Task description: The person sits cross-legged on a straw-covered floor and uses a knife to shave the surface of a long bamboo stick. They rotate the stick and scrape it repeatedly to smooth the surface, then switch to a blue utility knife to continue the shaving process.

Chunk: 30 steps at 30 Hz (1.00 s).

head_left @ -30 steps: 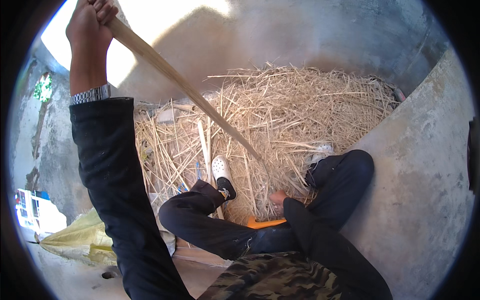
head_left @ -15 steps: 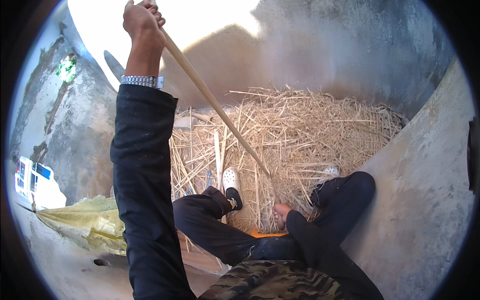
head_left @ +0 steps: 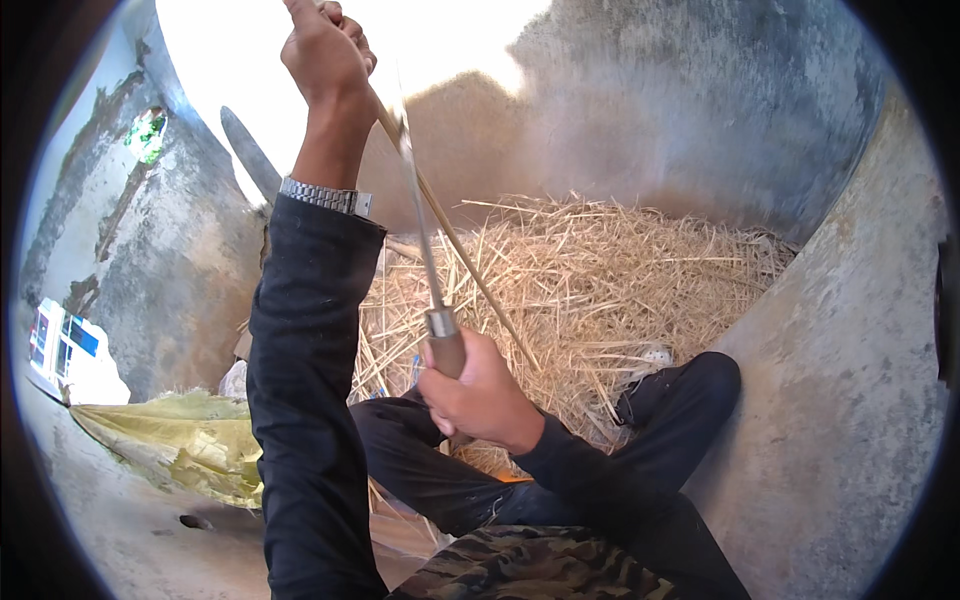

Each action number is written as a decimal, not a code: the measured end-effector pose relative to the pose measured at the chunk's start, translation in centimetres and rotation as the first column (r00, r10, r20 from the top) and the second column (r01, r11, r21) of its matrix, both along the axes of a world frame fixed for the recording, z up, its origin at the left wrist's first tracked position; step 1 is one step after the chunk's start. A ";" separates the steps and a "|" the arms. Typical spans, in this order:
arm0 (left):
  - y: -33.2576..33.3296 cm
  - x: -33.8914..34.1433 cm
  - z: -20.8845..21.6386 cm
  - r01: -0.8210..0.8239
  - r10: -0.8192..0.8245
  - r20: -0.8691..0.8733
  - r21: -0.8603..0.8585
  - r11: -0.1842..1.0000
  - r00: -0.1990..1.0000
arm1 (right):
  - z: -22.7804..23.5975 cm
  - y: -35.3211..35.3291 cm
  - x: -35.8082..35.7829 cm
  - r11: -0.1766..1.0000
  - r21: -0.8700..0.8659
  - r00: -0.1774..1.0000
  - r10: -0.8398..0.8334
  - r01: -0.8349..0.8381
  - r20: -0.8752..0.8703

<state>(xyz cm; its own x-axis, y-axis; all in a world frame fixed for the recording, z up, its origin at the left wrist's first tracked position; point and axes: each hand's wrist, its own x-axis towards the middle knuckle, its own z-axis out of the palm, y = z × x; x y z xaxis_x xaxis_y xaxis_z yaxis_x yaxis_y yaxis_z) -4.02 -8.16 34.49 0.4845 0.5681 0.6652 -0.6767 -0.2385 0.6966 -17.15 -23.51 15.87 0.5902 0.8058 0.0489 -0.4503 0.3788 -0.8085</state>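
My left hand [head_left: 328,55] is raised at the top of the view, its fingers wrapped round a long thin strip of pale wood or cane [head_left: 462,245]. The strip slants down to the right, and its lower end is over the straw. In front of my lap, my right hand [head_left: 485,385] is closed round the handle of a long-bladed knife [head_left: 436,290] with a metal collar. The narrow blade points upward and crosses the strip just below my left hand; whether they touch I cannot tell. Glare blurs the blade's upper part.
Dry straw and shavings [head_left: 640,270] cover the floor before my crossed legs. A curved grey wall [head_left: 700,110] rises behind, with another wall [head_left: 840,340] on the right. A torn yellowish sack [head_left: 180,440] lies at left. A dark, rounded flat shape [head_left: 248,150] stands beside my left wrist.
My right hand has risen from my lap and moved left, bringing the knife up into plain view. My left hand has shifted right and slightly down with the strip.
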 end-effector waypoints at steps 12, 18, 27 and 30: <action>0.5 0.2 -1.6 -0.057 0.066 0.086 -0.101 0.993 0.994 | -7.8 -1.2 -3.3 0.954 -0.291 0.997 -0.073 0.069 -0.004; -1.1 -0.9 -1.9 -0.014 0.020 0.070 -0.085 0.996 0.997 | -5.5 0.5 -0.9 0.907 -0.118 0.844 -0.320 0.404 0.431; 0.0 -0.9 -2.0 -0.006 0.010 0.095 -0.034 0.999 0.995 | -8.2 -1.1 -2.0 0.899 -0.284 0.908 -0.224 0.333 0.353; 0.0 -0.9 -2.4 0.026 -0.024 0.099 -0.021 0.999 0.995 | -5.0 -0.7 -0.6 0.907 -0.193 0.849 -0.252 0.375 0.465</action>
